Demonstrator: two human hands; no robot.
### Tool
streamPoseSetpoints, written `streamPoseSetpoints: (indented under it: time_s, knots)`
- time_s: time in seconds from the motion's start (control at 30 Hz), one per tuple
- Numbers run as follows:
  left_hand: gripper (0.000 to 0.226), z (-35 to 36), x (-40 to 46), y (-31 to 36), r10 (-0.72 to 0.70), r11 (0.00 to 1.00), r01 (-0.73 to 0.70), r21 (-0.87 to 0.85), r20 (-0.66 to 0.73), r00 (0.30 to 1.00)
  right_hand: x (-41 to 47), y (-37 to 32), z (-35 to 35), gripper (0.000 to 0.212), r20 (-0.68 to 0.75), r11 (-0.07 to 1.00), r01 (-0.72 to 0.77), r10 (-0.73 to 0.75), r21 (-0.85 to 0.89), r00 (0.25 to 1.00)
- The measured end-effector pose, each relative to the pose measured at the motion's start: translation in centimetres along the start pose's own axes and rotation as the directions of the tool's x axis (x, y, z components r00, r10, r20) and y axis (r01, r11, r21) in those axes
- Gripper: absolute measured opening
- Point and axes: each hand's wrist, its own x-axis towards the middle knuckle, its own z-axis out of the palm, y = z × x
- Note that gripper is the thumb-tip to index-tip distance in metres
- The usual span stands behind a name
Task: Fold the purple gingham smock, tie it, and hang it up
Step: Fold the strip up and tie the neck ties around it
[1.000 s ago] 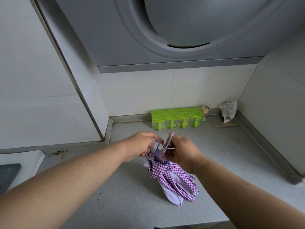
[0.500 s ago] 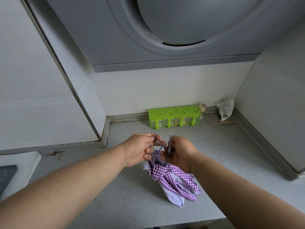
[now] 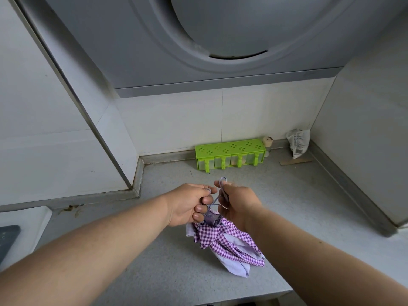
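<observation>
Smock (image 3: pixel 223 241) cloth, purple and white checks, is bunched into a long bundle. Its top end is up between the two hands and its bottom end lies on the gray counter (image 3: pixel 298 202), pointing toward the front edge. Some plain pale cloth shows at the bottom tip and on the left side of the bundle.

A thin pale purple string (image 3: pixel 217 198) comes out of the top of the bundle. It runs up between the hands and makes a small loop above the right hand.

The left hand (image 3: pixel 189 204) is curled tight. Its fingers hold the top of the bundle, and the string goes over one finger. The right hand (image 3: pixel 237 203) is curled too. Its thumb and fingers pinch the string, and the little loop sticks up just above them. The two hands are very close, almost touching. Both bare arms reach in from the bottom of the view.

At the back of the counter, against the white wall, stands a bright green rack (image 3: pixel 230 154) with clear little boxes in it. Just to its right is a small jar with a cork lid (image 3: pixel 268 143). Farther right, in the corner, a crumpled white bag (image 3: pixel 298 143) leans on the wall. A big gray hood (image 3: pixel 220 40) hangs overhead.
</observation>
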Motion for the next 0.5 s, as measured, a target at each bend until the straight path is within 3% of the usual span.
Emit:
streamPoseSetpoints:
  time_s: [0.13, 0.37, 0.5]
  knots:
    - [0.021, 0.5, 0.2, 0.4, -0.052, 0.999, 0.051, 0.017, 0.044, 0.998, 0.4, 0.4, 0.2, 0.01, -0.089, 0.999, 0.045, -0.045, -0.002, 0.995]
    - [0.018, 0.7, 1.0, 0.6, -0.083, 0.996, 0.085, -0.03, 0.061, 0.995, 1.5, 0.9, 0.2, 0.031, -0.179, 0.998, 0.054, -0.048, 0.03, 0.983]
    - [0.019, 0.7, 1.6, 0.3, -0.095, 0.994, 0.098, -0.043, 0.062, 0.994, 1.7, 0.9, 0.0, 0.04, -0.16, 0.982, 0.166, -0.178, -0.087, 0.971]
